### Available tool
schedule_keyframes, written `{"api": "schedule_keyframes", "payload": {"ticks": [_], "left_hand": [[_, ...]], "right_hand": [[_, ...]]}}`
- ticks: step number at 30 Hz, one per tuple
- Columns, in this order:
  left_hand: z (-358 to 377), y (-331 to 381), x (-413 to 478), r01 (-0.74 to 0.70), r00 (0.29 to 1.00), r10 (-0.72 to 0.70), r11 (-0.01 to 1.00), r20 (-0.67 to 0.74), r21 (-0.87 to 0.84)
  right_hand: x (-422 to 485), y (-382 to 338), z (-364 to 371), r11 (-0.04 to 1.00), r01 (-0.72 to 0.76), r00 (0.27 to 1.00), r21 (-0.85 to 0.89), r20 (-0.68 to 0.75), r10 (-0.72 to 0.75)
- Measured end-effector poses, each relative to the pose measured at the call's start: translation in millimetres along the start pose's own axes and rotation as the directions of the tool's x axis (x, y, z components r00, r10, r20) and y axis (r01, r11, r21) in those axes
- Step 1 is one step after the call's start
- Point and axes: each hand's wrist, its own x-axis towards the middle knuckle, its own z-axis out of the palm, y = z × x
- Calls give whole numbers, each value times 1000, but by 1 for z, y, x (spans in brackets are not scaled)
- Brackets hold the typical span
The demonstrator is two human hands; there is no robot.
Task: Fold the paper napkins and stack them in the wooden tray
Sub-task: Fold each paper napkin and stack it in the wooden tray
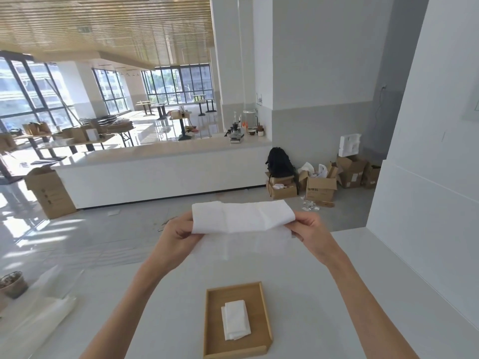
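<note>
Left hand [181,230], at the 9 o'clock end, pinches the paper napkin [242,216], stretched in the air and partly doubled over; right hand [309,229], at the 3 o'clock end, pinches likewise, the two well apart. Wooden tray [211,320], at 6 o'clock below them, holds folded napkins [236,320] (two, by my count). To my eye, the fold wants edges matched before creasing, with even pull so the thin paper keeps whole.

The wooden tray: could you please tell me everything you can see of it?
The wooden tray is a shallow, light-brown rectangular box with low raised walls and an open top. It lies flat on the white table, near the lower edge of the view. On its floor lie folded white napkins, stacked slightly askew.
</note>
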Motion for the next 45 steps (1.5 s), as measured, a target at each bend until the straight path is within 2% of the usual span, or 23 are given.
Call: {"api": "schedule_keyframes", "payload": {"ticks": [5,10,14,16,18,21,23,25,27,30,32,35,37,39,41,43,45], "left_hand": [[-2,7,8,-202,969,219,969,-116,146],[9,13,15,-343,892,381,921,-244,184],[8,16,17,-401,859,435,900,-269,173],[4,13,20,-382,887,392,920,-245,88],[-1,9,23,-295,929,285,955,-235,-7],[-6,4,21,-182,957,164,982,-240,-55],[-7,3,18,-136,966,121,989,-227,-51],[-7,4,17,-106,971,93,993,-221,-46],[-7,5,16,-82,974,76,996,-214,-20],[-8,7,14,-2,983,-9,998,-184,-60],[-14,5,13,63,988,-76,993,-133,-103],[-23,0,10,141,984,-159,972,-85,-188],[-17,7,12,204,977,-213,959,-23,-195],[-1,20,18,278,955,-254,948,155,-157],[20,30,24,323,907,-273,939,320,-116],[37,33,27,350,894,-324,936,310,-31],[45,32,28,380,905,-369,925,210,-13]], "right_hand": [[6,-22,4,974,224,971,-25,-79,-226],[13,-30,9,937,346,924,54,-196,-329],[13,-30,6,892,430,902,141,-100,-419],[15,-31,5,903,404,914,148,-94,-394],[16,-33,3,928,327,944,179,-91,-316],[17,-37,-3,904,154,987,399,-27,-156],[16,-41,-7,883,79,994,463,30,-105],[15,-42,-5,924,55,997,378,34,-73],[16,-40,3,984,64,998,167,-38,-59],[18,-40,13,995,100,985,-22,-139,-102],[19,-47,17,982,155,975,-111,-146,-170],[23,-70,23,918,256,963,-303,-2,-269],[27,-90,32,863,281,958,-420,167,-231],[32,-107,43,790,300,935,-535,330,-131],[36,-118,54,728,329,905,-602,422,-60],[40,-123,60,696,351,890,-626,453,-42],[42,-122,59,677,372,895,-636,438,-81]]}}
